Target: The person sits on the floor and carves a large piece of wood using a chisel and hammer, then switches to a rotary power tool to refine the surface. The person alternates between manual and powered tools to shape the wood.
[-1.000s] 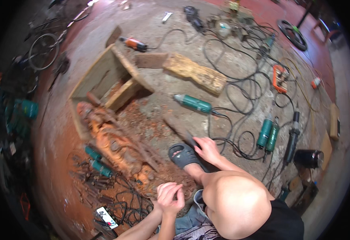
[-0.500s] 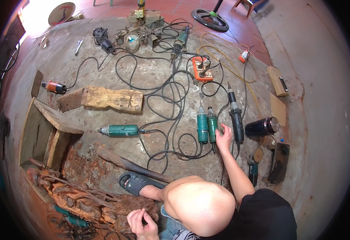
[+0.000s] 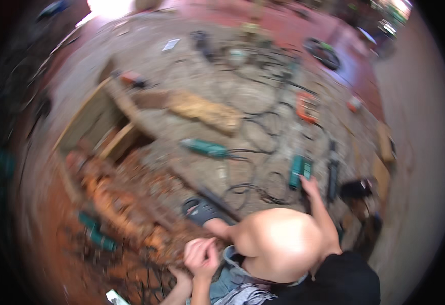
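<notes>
The picture is smeared by motion. My right hand (image 3: 309, 187) is at the lower end of the right one of two green handheld grinders (image 3: 306, 166), which lie side by side. Whether its fingers close round the tool cannot be made out. The other green grinder (image 3: 295, 172) touches it on the left. My left hand (image 3: 202, 256) is curled closed beside my knee, with nothing visible in it. It hovers at the near end of a reddish-brown carved wood piece (image 3: 126, 206). A dark slim grinder (image 3: 333, 178) lies just right of my right hand.
Another green grinder (image 3: 205, 148) lies mid-floor, its cord among tangled black cables. An orange power strip (image 3: 307, 107) is farther off. Left stand a wooden box frame (image 3: 82, 119) and a rough wood block (image 3: 202, 111). A dark cylindrical flask (image 3: 356, 189) lies right; more green tools (image 3: 98, 234) lie lower left.
The view has swung left, so the whole scene shifts right and blurs. My right hand stays by the same green grinder, a little lower on it. My left hand's fingers look more tightly curled.
</notes>
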`<state>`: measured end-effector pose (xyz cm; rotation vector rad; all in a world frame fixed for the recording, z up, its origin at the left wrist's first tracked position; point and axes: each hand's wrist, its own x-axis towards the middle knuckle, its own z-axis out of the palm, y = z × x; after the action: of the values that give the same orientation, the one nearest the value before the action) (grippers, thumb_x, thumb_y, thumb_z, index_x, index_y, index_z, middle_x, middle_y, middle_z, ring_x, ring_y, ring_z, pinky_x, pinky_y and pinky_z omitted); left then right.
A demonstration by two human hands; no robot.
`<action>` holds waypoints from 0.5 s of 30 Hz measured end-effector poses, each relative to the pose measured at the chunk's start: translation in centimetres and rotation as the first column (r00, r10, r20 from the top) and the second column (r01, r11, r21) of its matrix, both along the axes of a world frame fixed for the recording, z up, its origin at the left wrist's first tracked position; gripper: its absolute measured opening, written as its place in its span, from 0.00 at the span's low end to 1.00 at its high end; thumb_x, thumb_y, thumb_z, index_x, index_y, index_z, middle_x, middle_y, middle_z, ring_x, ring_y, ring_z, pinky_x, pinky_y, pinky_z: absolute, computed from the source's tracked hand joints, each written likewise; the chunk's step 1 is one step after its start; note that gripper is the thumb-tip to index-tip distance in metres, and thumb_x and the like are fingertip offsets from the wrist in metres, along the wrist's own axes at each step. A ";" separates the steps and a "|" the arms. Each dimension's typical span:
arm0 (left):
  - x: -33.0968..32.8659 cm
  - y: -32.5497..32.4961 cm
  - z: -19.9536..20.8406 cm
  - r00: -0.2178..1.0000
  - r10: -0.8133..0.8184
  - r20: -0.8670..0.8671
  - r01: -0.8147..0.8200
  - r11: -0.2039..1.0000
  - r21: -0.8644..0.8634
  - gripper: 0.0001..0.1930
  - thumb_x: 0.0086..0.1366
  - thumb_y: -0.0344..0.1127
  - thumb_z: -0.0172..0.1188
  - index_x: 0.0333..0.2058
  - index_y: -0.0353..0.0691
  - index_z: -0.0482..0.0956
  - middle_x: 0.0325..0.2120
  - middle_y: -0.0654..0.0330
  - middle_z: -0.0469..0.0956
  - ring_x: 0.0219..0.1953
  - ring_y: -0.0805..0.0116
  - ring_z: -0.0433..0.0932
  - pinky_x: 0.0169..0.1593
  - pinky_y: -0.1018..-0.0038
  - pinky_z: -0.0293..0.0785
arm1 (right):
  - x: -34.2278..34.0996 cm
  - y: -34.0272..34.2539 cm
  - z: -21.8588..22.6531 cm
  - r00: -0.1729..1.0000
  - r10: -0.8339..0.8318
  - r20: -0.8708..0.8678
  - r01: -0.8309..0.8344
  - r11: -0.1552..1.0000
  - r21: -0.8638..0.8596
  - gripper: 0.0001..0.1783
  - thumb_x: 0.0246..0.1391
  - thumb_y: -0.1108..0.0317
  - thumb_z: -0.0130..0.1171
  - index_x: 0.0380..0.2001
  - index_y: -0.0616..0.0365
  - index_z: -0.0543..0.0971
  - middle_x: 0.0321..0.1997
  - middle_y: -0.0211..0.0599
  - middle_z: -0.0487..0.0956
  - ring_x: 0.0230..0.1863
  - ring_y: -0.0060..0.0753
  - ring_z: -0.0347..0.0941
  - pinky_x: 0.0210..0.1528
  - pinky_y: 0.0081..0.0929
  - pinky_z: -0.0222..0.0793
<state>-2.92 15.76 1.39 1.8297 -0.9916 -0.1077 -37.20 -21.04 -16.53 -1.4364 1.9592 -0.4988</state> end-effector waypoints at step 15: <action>1.8 -5.5 7.6 0.997 -0.002 0.076 0.027 0.940 -0.340 0.23 0.58 0.21 0.64 0.53 0.42 0.83 0.50 0.52 0.80 0.56 0.52 0.79 0.58 0.61 0.79 | 20.5 9.2 31.7 0.413 0.775 0.477 -0.786 0.568 -0.242 0.49 0.41 0.50 0.75 0.63 0.69 0.74 0.53 0.49 0.84 0.44 0.38 0.84 0.50 0.33 0.78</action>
<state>-1.15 10.30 9.00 1.5162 -1.0069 0.1196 -16.69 -11.87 15.17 -1.7601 0.6676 -0.3612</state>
